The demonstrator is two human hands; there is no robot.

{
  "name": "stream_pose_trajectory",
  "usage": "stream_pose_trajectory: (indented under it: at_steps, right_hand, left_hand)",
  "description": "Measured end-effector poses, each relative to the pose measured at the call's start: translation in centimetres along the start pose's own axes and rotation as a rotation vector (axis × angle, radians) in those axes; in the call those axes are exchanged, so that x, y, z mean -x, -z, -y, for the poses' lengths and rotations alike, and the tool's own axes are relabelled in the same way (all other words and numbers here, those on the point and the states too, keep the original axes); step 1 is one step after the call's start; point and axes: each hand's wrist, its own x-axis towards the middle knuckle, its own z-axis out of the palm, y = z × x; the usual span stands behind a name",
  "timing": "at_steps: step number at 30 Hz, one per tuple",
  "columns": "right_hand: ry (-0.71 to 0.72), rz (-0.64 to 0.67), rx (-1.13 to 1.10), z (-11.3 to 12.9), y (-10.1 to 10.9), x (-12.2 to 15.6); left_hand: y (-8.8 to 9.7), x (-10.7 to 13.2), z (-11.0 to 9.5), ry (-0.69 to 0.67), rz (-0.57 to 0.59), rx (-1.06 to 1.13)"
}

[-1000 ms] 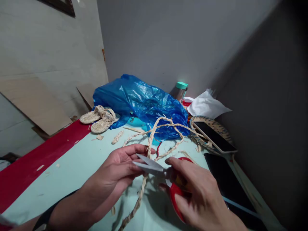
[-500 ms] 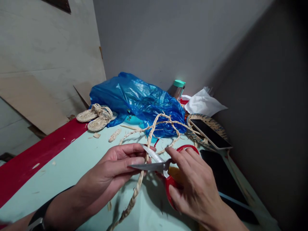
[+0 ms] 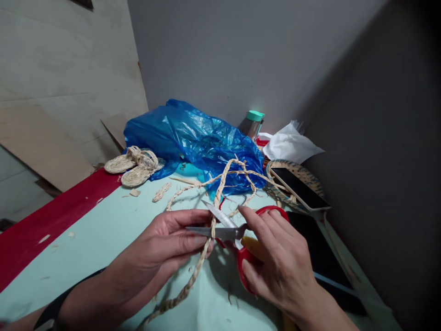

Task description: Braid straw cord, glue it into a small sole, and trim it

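My left hand point(image 3: 165, 246) pinches a braided straw cord point(image 3: 193, 280) between thumb and fingers, just above the pale green table point(image 3: 103, 234). My right hand point(image 3: 275, 262) grips red-handled scissors point(image 3: 227, 230). Their blades are parted around the cord, right beside my left fingertips. The cord loops away toward a blue plastic bag point(image 3: 193, 138) and trails down toward me.
Two small woven straw sandals point(image 3: 132, 165) lie at the back left beside a red strip point(image 3: 51, 216). A bottle with a green cap point(image 3: 253, 123), white tissue point(image 3: 291, 145), a phone point(image 3: 298, 187) on a woven basket and a dark tablet point(image 3: 320, 257) sit at the right. Straw scraps dot the table.
The scissors' blades have opened wider and slid around the cord. Both hands have risen slightly and the cord has shifted with them.
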Motion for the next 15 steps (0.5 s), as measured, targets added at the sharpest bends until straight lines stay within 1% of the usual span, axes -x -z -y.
stream_pose_trajectory:
  at_steps: [3, 7, 9, 15]
  right_hand:
    - [0.025, -0.015, 0.018, -0.06, 0.05, -0.03]
    - [0.049, -0.028, 0.083, 0.02, 0.15, -0.08]
    - [0.059, -0.045, 0.119, 0.03, 0.07, 0.06]
    - [0.067, -0.03, 0.107, -0.29, -0.28, 0.86]
  left_hand:
    - [0.01, -0.16, -0.03, 0.005, -0.002, 0.024]
    - [-0.25, -0.22, -0.27, -0.018, 0.132, 0.034]
    - [-0.35, -0.21, -0.36, -0.032, 0.179, 0.02]
    - [0.04, -0.22, -0.08, -0.049, 0.159, -0.008]
